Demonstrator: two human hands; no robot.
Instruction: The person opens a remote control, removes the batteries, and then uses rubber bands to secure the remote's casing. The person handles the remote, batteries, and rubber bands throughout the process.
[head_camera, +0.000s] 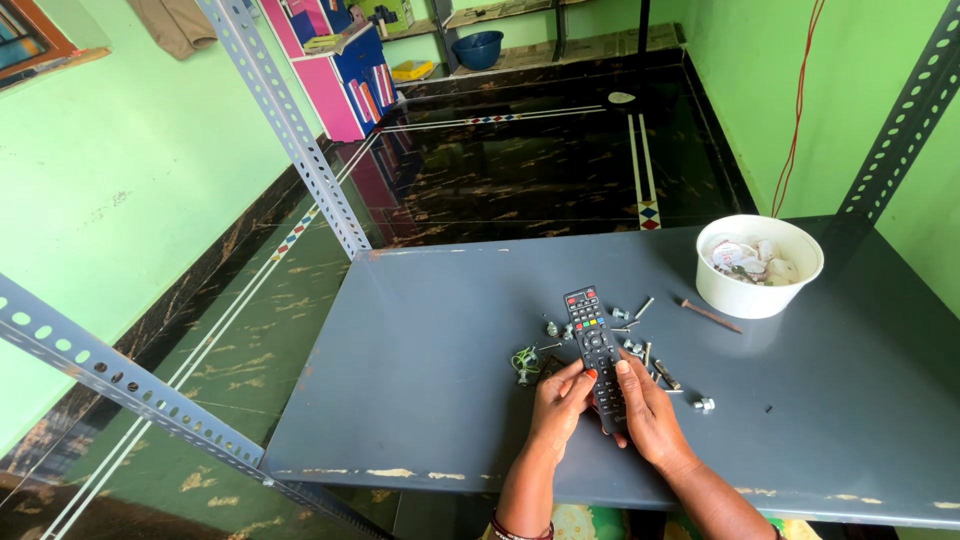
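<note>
A black remote control (594, 340) with coloured buttons lies lengthwise over the grey metal shelf (430, 340). My left hand (560, 405) grips its near end from the left. Gripping the same end from the right is my right hand (645, 412), with the thumb resting on the buttons. Several small screws and bolts (640, 350) lie scattered around the remote. Just left of it, close to my left hand, sits a small green wire bundle (524, 360).
A white bowl (757, 268) holding small pale pieces stands at the back right of the shelf, with a long nail (710, 315) beside it. Perforated metal uprights (290, 120) rise at the shelf corners. Beyond lies a dark polished floor and a pink cabinet (345, 70).
</note>
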